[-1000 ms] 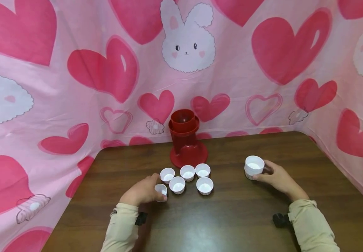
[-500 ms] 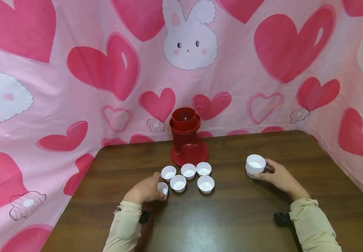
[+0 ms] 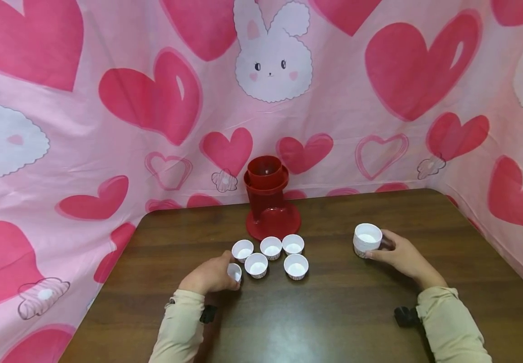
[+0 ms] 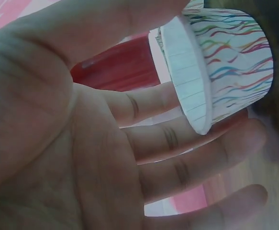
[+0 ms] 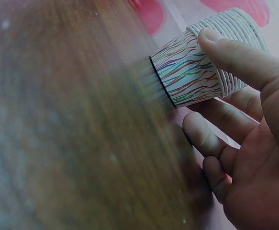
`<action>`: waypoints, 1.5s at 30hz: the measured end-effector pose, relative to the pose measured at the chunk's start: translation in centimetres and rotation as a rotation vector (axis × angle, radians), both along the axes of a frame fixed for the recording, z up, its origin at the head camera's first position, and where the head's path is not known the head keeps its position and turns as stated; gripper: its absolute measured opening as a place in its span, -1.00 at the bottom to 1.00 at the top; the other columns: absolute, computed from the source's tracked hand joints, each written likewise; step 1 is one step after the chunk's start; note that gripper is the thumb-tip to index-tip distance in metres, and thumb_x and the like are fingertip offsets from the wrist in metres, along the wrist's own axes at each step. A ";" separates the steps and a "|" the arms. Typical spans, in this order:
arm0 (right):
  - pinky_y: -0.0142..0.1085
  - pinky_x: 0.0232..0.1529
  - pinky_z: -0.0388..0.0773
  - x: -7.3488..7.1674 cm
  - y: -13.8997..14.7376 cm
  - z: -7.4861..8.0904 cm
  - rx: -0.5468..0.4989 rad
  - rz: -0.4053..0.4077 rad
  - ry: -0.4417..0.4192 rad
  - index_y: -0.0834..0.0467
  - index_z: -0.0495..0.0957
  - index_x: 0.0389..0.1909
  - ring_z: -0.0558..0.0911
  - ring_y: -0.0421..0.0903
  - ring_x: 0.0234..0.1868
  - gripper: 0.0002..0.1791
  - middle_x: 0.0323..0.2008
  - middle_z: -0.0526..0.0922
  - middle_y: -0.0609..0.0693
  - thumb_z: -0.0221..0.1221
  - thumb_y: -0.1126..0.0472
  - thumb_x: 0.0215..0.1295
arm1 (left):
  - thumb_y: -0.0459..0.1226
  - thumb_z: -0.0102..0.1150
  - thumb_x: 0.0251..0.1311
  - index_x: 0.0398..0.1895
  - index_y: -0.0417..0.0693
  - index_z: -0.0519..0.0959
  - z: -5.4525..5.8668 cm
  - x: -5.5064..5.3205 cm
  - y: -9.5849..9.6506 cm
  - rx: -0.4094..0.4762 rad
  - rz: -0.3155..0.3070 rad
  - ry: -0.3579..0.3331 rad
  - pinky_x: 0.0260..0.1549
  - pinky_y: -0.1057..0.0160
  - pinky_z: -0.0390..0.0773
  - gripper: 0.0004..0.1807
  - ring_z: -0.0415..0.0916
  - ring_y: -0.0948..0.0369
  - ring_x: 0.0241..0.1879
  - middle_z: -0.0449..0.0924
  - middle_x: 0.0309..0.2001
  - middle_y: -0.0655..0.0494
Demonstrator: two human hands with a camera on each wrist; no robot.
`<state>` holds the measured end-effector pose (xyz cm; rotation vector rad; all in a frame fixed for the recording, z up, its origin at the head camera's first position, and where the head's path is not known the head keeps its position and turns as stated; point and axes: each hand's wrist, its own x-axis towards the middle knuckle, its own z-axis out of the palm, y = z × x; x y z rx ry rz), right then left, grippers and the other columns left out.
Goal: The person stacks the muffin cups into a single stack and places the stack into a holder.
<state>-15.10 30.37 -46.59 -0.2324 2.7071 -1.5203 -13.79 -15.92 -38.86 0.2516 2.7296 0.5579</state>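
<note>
1. Noted left hand (image 3: 210,275) left of the frame's lower middle, pinching one cup (image 4: 237,62) between thumb and fingers; in the left wrist view, found it at upper right with rim turned toward the palm
2. Noted right hand (image 3: 402,254) right of centre, gripping stack (image 3: 367,241) from its right side; in the right wrist view, observed many nested rims at upper right, with thumb laid near them; unable to tell whether standing on table (image 3: 334,312) or slightly raised
3. Recorded five loose cups (image 3: 256,265) upright and close together around the frame's middle, just in front of red stand (image 3: 273,224)
4. Judged as a risk: could dent the pinched cup by squeezing too hard, given a thin-looking wall
5. Could knock nearby loose cups out of place by swinging left hand toward the frame's centre, for want of room there
6. Could tip or spill apart stack by tilting it under a one-sided grip
7. Made out no brand, label or readable writing anywhere; found only wavy coloured lines on cup and stack, and printed hearts and rabbits on cloth (image 3: 334,91), without words
</note>
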 end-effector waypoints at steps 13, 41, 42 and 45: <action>-0.48 -0.05 0.45 -0.1 -0.1 0.1 0.011 0.000 0.002 0.45 0.34 0.32 0.57 0.14 0.13 -0.21 0.08 0.62 0.34 0.44 0.12 0.21 | -0.36 0.46 -0.01 0.23 -0.25 0.37 1.2 -0.1 -1.6 0.082 0.028 0.034 -0.10 -0.02 0.54 -0.30 0.53 0.05 -0.26 0.60 -0.23 -0.09; -0.50 -0.07 0.45 -0.1 0.1 -0.2 -0.001 0.006 0.011 0.45 0.34 0.32 0.55 0.22 0.16 -0.21 0.09 0.61 0.36 0.44 0.13 0.21 | -0.16 0.50 0.10 0.36 -0.04 0.38 1.9 -1.2 -2.6 0.315 0.043 0.218 0.09 -0.11 0.48 -0.24 0.43 -0.04 0.10 0.52 0.09 -0.06; -0.50 -0.07 0.45 -0.1 0.1 -0.2 -0.002 0.006 0.012 0.45 0.34 0.32 0.55 0.22 0.16 -0.21 0.09 0.61 0.36 0.44 0.13 0.21 | -0.15 0.51 0.09 0.34 -0.04 0.38 2.0 -1.1 -2.6 0.316 0.056 0.216 0.08 -0.11 0.48 -0.25 0.44 -0.03 0.08 0.52 0.06 -0.06; -0.51 -0.06 0.44 0.0 0.0 -0.1 -0.006 0.010 0.005 0.46 0.32 0.33 0.54 0.22 0.16 -0.20 0.10 0.60 0.36 0.44 0.13 0.21 | -0.12 0.52 0.08 0.28 0.01 0.41 2.0 -1.1 -2.7 0.318 0.080 0.215 0.09 -0.12 0.48 -0.30 0.43 0.00 0.07 0.52 0.02 -0.02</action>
